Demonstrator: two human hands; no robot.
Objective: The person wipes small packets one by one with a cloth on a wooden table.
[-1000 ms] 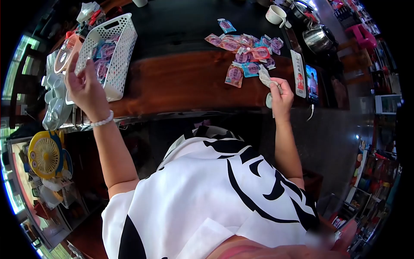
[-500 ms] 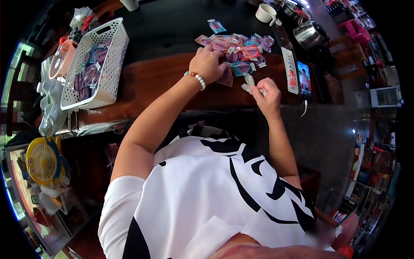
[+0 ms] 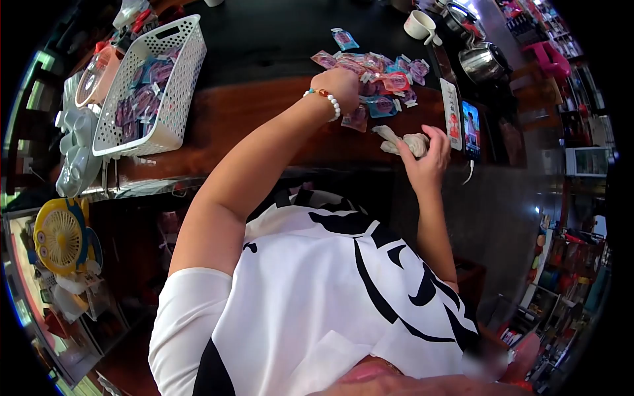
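My left hand (image 3: 338, 87), with a beaded bracelet on its wrist, reaches into a pile of small pink, purple and blue plastic packets (image 3: 396, 82). Its fingers are bent down and hidden, so whether they grip a packet does not show. A purple packet (image 3: 355, 120) lies just below that hand, and a blue one (image 3: 382, 106) to its right. Nearer the table's front edge, my right hand (image 3: 430, 158) loosely holds a crumpled white cloth (image 3: 415, 142) between thumb and fingers. The cloth's twisted end points toward the packets.
On the left stands a white perforated basket (image 3: 173, 125) of similar packets, with clear plastic containers (image 3: 74, 142) beside it. A phone (image 3: 471, 129) on a cable, a white printed strip (image 3: 451, 112), a cup (image 3: 420, 25) and a metal kettle (image 3: 484, 63) are on the right.
My left hand has turned, its fingers now curled down out of sight at the pile. My right hand's fingers have spread wider around the cloth. The whole view has shifted slightly.
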